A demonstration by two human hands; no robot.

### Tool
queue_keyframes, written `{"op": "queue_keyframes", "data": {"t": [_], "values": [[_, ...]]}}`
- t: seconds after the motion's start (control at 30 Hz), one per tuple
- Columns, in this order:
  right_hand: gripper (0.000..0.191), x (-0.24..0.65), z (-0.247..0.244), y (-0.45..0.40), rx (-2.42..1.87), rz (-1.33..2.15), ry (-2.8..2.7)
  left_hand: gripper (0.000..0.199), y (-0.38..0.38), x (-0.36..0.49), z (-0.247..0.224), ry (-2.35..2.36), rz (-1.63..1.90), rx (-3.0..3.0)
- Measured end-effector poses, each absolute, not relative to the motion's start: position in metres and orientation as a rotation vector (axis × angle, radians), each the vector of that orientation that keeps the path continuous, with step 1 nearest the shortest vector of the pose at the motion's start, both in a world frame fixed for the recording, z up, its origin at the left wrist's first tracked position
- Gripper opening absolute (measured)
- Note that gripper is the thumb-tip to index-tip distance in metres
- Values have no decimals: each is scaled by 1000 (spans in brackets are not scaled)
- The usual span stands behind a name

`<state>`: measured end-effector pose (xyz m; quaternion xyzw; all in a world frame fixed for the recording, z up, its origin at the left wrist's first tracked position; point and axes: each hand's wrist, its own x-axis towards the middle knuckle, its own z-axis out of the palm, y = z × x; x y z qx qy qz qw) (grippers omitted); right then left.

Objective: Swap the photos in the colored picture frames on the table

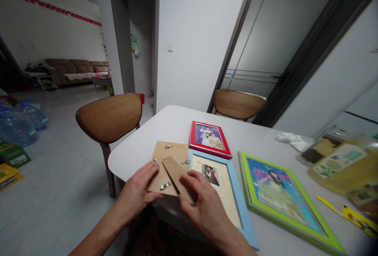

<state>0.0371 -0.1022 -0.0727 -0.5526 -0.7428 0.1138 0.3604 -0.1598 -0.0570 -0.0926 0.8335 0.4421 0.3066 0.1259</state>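
A brown picture frame backing board (168, 152) with small metal clips (165, 185) lies at the table's near edge, partly over the blue frame's left side. My left hand (138, 187) grips the board's left edge, thumb at its near edge and fingers on top. My right hand (203, 201) pinches the tapered brown stand leg (174, 169), which is tilted up from the board. Beside it on the right lies the light blue picture frame (236, 189), holding a cream sheet and a small photo. My right forearm hides part of this frame.
A red photo frame (225, 145) lies behind, and a green photo frame (248, 197) to the right. At the right edge are a yellow cutter (358, 218), a bottle of yellow liquid (333, 169) and white tissue (291, 140). Wooden chairs (113, 116) stand around the white table (177, 120).
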Motion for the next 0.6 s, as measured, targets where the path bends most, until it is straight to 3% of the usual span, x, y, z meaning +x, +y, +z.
{"op": "queue_keyframes", "data": {"t": [0.3, 0.6], "values": [[33, 128, -93, -148, -1722, 68, -1814, 57, -75, -74, -82, 989, 648, 2418], [30, 143, -123, -143, -1753, -100, -1835, 45, -72, -54, -83, 978, 408, 2508]]}}
